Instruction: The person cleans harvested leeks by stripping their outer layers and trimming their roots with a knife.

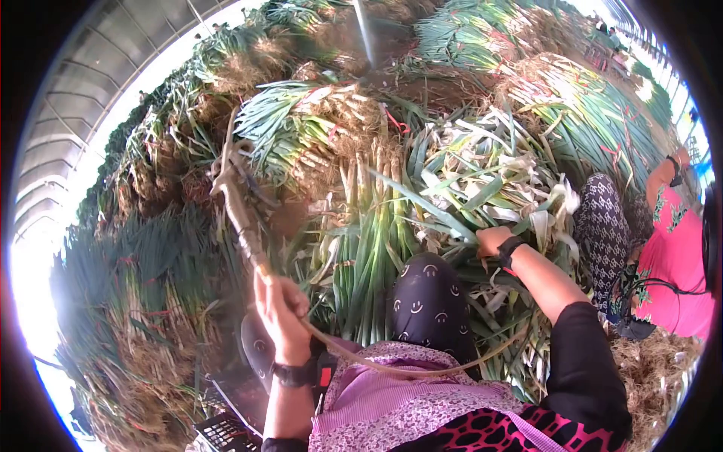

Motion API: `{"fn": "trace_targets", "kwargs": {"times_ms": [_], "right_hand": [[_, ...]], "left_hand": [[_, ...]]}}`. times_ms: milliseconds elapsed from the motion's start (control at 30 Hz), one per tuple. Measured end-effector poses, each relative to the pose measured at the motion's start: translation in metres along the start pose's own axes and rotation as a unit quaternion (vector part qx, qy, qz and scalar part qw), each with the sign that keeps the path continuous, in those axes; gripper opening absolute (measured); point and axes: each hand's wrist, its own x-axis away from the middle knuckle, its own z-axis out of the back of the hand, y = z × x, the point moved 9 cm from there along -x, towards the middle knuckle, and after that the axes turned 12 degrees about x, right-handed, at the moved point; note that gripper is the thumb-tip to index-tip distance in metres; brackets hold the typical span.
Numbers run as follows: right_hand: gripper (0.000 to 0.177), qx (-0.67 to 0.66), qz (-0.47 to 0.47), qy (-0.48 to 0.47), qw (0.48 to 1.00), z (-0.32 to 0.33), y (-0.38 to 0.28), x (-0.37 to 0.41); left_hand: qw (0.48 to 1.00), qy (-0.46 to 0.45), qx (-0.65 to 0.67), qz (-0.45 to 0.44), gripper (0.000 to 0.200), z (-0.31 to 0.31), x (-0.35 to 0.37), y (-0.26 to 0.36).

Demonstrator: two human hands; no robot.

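My left hand (282, 305) is wrapped round the lower end of a long, thin spray-gun-like tool (239, 211). Its tip points up and away from me, and a thin hose (392, 369) runs from the hand across my lap. My right hand (495, 242) is closed at the end of a green onion (433, 209), which slants up to the left over a heap of loose leaves (489, 169). Between the two hands, trimmed green onions (365, 256) lie side by side by my knee, pale ends pointing away. The right fingers are partly hidden.
Tied green onion bundles (324, 124) are stacked ahead, with more bundles (135, 279) along the left and others (580, 105) at the upper right. Close on my right sits another person in pink clothing (678, 264). A dark crate (226, 433) stands at lower left.
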Motion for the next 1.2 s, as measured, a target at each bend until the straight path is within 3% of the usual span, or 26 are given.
{"fn": "trace_targets", "kwargs": {"times_ms": [33, 67, 133, 167, 200, 233, 333, 400, 433, 467, 533, 567, 600, 633, 667, 733, 767, 800, 833, 867, 933, 1000, 1033, 1067, 1133, 1200], "right_hand": [[0.06, 0.006, 0.016, -0.103, 0.995, 0.025, -0.017, 0.015], [0.07, 0.051, 0.053, -0.049, 0.996, 0.065, -0.039, 0.024], [0.08, -0.041, 0.056, 0.172, 0.983, 0.167, -0.08, 0.044], [0.08, -0.104, 0.099, 0.334, 0.932, 0.203, -0.099, 0.044], [0.086, -0.234, 0.106, 0.342, 0.904, 0.249, -0.121, 0.052], [0.09, -0.221, 0.082, 0.391, 0.89, 0.272, -0.138, 0.046], [0.105, -0.212, 0.005, 0.405, 0.889, 0.282, -0.182, -0.018], [0.108, -0.313, -0.05, 0.275, 0.908, 0.269, -0.186, -0.047], [0.101, -0.358, -0.035, 0.261, 0.896, 0.257, -0.185, -0.066], [0.083, -0.464, -0.051, 0.234, 0.853, 0.24, -0.185, -0.075], [0.059, -0.58, 0.009, 0.189, 0.792, 0.208, -0.187, -0.108], [0.051, -0.646, 0.006, 0.106, 0.756, 0.188, -0.182, -0.115], [0.043, -0.704, 0.002, 0.023, 0.71, 0.168, -0.181, -0.121], [0.036, -0.803, 0.023, 0.081, 0.59, 0.185, -0.179, -0.1], [0.035, -0.831, 0.017, 0.085, 0.55, 0.175, -0.167, -0.101], [0.029, -0.917, 0.053, 0.063, 0.391, 0.165, -0.147, -0.091], [0.024, -0.933, 0.037, 0.076, 0.349, 0.161, -0.139, -0.084], [0.019, -0.947, 0.021, 0.093, 0.307, 0.155, -0.129, -0.078], [0.012, -0.957, 0.035, 0.086, 0.276, 0.15, -0.122, -0.076], [0.015, -0.952, 0.042, 0.102, 0.284, 0.159, -0.12, -0.068], [0.017, -0.948, 0.053, 0.126, 0.288, 0.174, -0.118, -0.062], [0.025, -0.931, 0.057, 0.147, 0.33, 0.176, -0.117, -0.064], [0.029, -0.92, 0.028, 0.154, 0.359, 0.171, -0.115, -0.066], [0.033, -0.908, -0.002, 0.161, 0.387, 0.167, -0.114, -0.066], [0.041, -0.909, -0.029, 0.155, 0.385, 0.162, -0.118, -0.065], [0.042, -0.895, -0.017, 0.134, 0.425, 0.155, -0.126, -0.067]], "left_hand": [[1.0, 0.023, -0.011, 0.002, 0.03, 0.01, -0.008, -0.013], [0.998, 0.015, -0.061, 0.015, 0.039, 0.009, -0.01, -0.023], [0.996, -0.011, -0.086, 0.019, 0.039, -0.004, -0.016, -0.046], [0.997, -0.003, -0.073, 0.034, 0.04, -0.009, -0.014, -0.06], [0.997, 0.004, -0.06, 0.047, 0.04, -0.016, -0.013, -0.074], [0.998, -0.018, -0.037, 0.05, 0.04, -0.025, -0.012, -0.088], [0.995, -0.072, -0.01, 0.069, 0.044, -0.036, -0.005, -0.131], [0.992, -0.097, 0.034, 0.072, 0.049, -0.04, -0.004, -0.144], [0.99, -0.102, 0.055, 0.086, 0.051, -0.04, -0.004, -0.148], [0.991, -0.1, 0.041, 0.074, 0.053, -0.036, -0.004, -0.153], [0.982, -0.129, -0.139, 0.002, 0.056, -0.027, -0.004, -0.159], [0.965, -0.14, -0.219, -0.032, 0.057, -0.025, -0.003, -0.16], [0.965, -0.166, -0.2, 0.022, 0.056, -0.02, -0.003, -0.181], [0.971, -0.175, -0.15, 0.068, 0.05, -0.02, -0.007, -0.183], [0.971, -0.184, -0.101, 0.112, 0.046, -0.019, -0.012, -0.185], [0.963, -0.142, -0.021, 0.229, 0.032, 0.006, -0.034, -0.22], [0.978, -0.04, -0.007, 0.206, 0.027, 0.029, -0.059, -0.234], [0.982, 0.019, -0.042, 0.184, 0.026, 0.063, -0.085, -0.268], [0.95, 0.006, -0.25, 0.187, 0.022, 0.088, -0.109, -0.288], [0.92, -0.044, -0.355, 0.159, 0.017, 0.096, -0.127, -0.302], [0.911, -0.114, -0.386, 0.095, 0.018, 0.073, -0.141, -0.313], [0.896, -0.198, -0.392, 0.072, 0.019, 0.033, -0.143, -0.337], [0.849, -0.255, -0.457, 0.068, 0.021, 0.013, -0.143, -0.353], [0.823, -0.244, -0.506, 0.084, 0.022, 0.008, -0.145, -0.363], [0.76, -0.225, -0.6, 0.109, 0.025, -0.004, -0.145, -0.381], [0.75, -0.232, -0.595, 0.171, 0.032, -0.002, -0.144, -0.388]]}}
